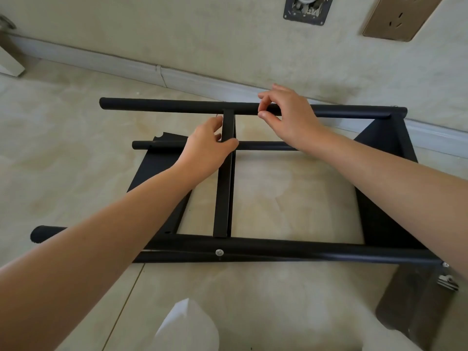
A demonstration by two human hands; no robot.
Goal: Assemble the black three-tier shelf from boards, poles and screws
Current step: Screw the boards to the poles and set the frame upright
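Note:
The black shelf lies on its side on the tiled floor. Its far pole [164, 105] and near pole [291, 250] run left to right. A middle board [223, 198] stands on edge between them. My left hand [206, 145] grips this board near its far end. My right hand [286, 115] pinches the far pole just right of the board joint; whether a screw is in the fingers is hidden. An end board [382, 178] is fixed at the right. A silver screw [219, 252] sits in the near pole. A third board [154, 168] and a lower pole [157, 145] lie beneath.
A wall with a white skirting board [192, 79] runs close behind the shelf. A clear plastic bag [187, 328] lies at the bottom centre. A grey sheet with a metal tool [447, 281] lies at the bottom right. A wall socket [397, 16] shows at the top right.

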